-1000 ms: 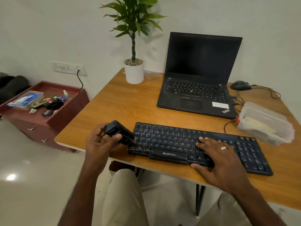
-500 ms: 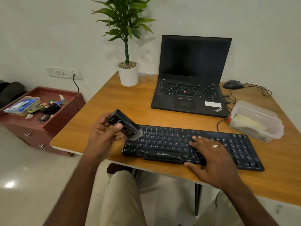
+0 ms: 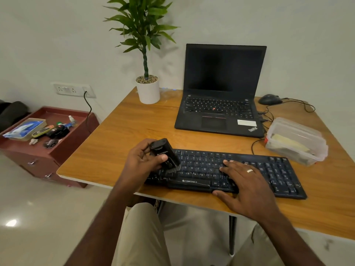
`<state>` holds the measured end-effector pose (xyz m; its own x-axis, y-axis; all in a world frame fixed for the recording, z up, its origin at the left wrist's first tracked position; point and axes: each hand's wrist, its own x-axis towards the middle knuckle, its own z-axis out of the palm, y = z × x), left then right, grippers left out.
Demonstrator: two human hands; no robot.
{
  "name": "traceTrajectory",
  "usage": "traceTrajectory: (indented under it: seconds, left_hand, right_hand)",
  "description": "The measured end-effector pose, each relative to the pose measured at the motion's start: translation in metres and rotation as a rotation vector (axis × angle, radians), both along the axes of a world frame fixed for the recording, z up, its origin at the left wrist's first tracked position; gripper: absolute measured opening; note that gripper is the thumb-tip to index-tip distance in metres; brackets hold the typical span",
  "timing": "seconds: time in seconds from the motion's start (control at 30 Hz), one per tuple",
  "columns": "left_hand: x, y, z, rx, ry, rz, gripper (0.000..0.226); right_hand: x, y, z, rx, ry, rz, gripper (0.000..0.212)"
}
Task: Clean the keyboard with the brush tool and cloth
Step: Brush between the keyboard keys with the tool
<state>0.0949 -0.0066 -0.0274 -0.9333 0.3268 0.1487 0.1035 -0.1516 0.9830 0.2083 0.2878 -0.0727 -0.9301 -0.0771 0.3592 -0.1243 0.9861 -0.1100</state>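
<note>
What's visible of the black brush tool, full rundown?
The black block-shaped plastic brush tool has a rounded cap on top and dark bristles at its lower end. It is tilted, bristles down on the left keys of the black Zebronics keyboard. The left hand grips its body, thumb across the front.

- Both forearms are bare from the bottom edge of the view up to the wrists; no sleeve shows on either.
- The right hand (image 3: 247,186) wears a plain, pale metal ring (image 3: 250,170) on one of its fingers.
- The left hand (image 3: 143,160) shows no ring or band.
- Light beige trousers (image 3: 146,233) cover both thighs, the fabric smooth with soft folds.
</note>
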Motion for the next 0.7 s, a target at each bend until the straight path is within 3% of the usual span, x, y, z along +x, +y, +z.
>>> traceTrajectory:
  seconds: [0.13, 0.27, 0.57, 0.7]
  left_hand:
    - [-0.005, -0.019, 0.002, 0.078, 0.003, 0.130, 0.033]
    - [-0.003, -0.032, -0.001, -0.038, 0.051, 0.119, 0.030]
    - [0.014, 0.045, 0.003, -0.125, 0.071, -0.117, 0.030]
    - [0.009, 0.024, 0.009, -0.038, 0.046, 0.040, 0.033]
  right_hand:
    - [0.000, 0.000, 0.000, -0.004, 0.001, -0.009, 0.075]
    - [-0.001, 0.000, 0.000, -0.007, -0.005, -0.009, 0.074]
    - [0.000, 0.000, -0.001, -0.012, -0.002, -0.017, 0.075]
    - [0.001, 0.001, -0.001, -0.023, 0.004, -0.017, 0.074]
